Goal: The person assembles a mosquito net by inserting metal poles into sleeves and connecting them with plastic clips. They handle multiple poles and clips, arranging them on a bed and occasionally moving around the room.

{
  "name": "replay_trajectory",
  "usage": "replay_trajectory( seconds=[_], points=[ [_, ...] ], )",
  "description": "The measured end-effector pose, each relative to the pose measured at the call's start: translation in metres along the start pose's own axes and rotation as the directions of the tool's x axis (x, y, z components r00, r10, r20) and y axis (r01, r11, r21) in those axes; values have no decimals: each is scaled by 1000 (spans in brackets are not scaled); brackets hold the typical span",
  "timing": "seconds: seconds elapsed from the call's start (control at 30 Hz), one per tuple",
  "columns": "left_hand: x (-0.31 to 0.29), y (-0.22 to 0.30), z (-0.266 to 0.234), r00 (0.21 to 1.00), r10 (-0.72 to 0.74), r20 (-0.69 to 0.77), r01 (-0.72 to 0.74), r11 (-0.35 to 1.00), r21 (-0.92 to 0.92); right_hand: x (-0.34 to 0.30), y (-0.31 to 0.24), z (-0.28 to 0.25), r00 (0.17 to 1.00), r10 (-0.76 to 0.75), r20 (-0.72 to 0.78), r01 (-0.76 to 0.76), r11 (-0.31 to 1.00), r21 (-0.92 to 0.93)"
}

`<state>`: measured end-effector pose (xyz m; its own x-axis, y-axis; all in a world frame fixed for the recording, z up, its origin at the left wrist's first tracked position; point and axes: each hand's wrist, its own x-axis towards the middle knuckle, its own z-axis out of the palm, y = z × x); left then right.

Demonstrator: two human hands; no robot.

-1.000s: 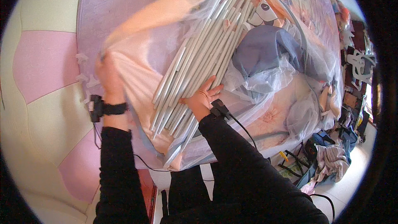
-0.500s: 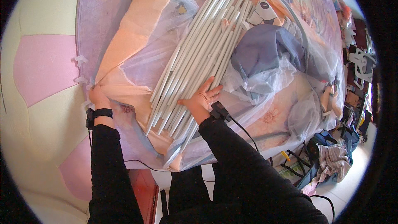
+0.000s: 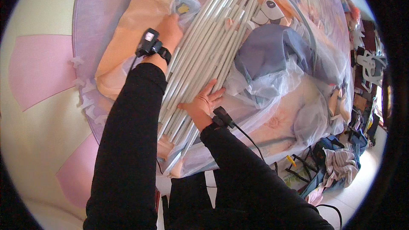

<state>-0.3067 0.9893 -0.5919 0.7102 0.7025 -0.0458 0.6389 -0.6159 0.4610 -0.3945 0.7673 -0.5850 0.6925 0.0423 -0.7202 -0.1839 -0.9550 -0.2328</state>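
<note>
While the right hand [image 3: 201, 103] rests, fingers spread, on the near end of the bundle of slender white poles [image 3: 213, 47], which slants away rightward amid sheer whitish mesh fabric [image 3: 270, 86], the left hand [image 3: 170, 33] sits by its left edge, finger closure impossible to tell.

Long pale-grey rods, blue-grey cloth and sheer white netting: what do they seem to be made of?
Long, thin pale-grey rods: perhaps coated metal, or plastic; smooth and slightly glossy, with light streaks along them.
Bunched blue-grey cloth: seems thin woven fabric, mostly matte, judging by soft folds.
Sheer white netting: likely fine synthetic mesh, translucent, since colours show through.
</note>
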Motion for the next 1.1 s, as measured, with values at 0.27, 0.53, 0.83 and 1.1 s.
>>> replay_trajectory(
  seconds=[0.27, 0.53, 0.83, 1.1],
  points=[
    [-50, -49, -46, 977, -126, -172, 77, 962, -264, 0, 6, 3, 992, -107, -70, 108, 994, 9],
    [-143, -55, -21, 917, -398, 38, 355, 766, -536, -5, 14, -19, 990, -125, 60, 125, 992, 6],
    [-115, -42, -34, 926, -323, 197, 213, 16, -977, 29, -16, -67, 404, -891, -206, 912, 410, 19],
    [-104, -34, -12, 892, -321, 317, 410, 283, -867, 119, -149, -86, 312, -914, 259, 866, 162, -473]
  ],
)
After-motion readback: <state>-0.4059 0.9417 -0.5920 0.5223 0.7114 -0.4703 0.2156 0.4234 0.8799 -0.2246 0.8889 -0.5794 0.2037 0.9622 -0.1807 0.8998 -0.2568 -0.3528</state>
